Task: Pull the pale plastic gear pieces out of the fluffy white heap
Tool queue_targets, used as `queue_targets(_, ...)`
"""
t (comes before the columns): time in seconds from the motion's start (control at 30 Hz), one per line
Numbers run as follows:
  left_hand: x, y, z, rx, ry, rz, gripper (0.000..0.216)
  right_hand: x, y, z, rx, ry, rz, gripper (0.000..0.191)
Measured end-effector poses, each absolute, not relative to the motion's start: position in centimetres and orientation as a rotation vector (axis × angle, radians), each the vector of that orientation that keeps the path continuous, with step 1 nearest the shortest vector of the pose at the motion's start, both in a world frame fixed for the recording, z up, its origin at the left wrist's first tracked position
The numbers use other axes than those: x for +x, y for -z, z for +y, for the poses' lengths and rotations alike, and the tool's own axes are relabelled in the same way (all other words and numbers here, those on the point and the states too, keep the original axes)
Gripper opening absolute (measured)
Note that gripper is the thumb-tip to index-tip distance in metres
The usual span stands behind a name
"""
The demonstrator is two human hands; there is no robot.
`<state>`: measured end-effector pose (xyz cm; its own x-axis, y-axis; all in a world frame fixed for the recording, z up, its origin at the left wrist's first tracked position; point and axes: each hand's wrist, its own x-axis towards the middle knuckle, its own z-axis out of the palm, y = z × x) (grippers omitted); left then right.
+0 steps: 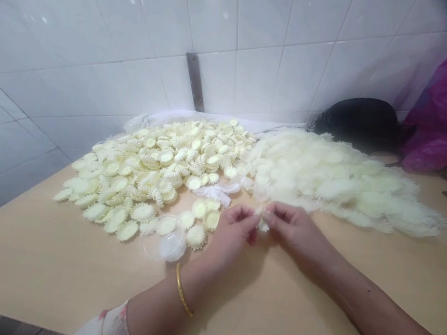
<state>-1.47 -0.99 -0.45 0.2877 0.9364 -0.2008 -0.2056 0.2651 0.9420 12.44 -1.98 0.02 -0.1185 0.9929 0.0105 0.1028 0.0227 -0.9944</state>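
Both hands meet over the table, pinching one small pale flower piece [263, 226] between thumbs and fingertips. My left hand [235, 231] is closed at its left edge, and my right hand [291, 224] is closed at its right edge. The fingers partly hide the piece. Beside my left hand lie several loose pale-yellow scalloped discs [196, 236]. A clear round plastic dish [146, 250] with something whitish in it stands left of them. Behind the hands is a scrap of white cloth [218, 191].
A large heap of cream scalloped discs [168, 156] covers the back left. Sheer, frilly whitish petal layers [326, 174] spread over the right. A black rounded object [360, 119] and a magenta bag [438, 117] stand behind them, against the tiled wall [117, 25].
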Motion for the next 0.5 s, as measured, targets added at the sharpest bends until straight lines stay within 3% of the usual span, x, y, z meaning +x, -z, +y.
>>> queue_targets(0.17,-1.49,0.31,-0.8,0.969,-0.962,0.969,0.009,12.64,0.1,-1.88,-1.307,-1.093,-1.389,0.031)
queue_targets(0.5,-1.32,-0.33,-1.05,0.919,-0.934,0.913,0.011,13.1,0.42,-1.49,-1.298,-1.162,-1.299,0.038)
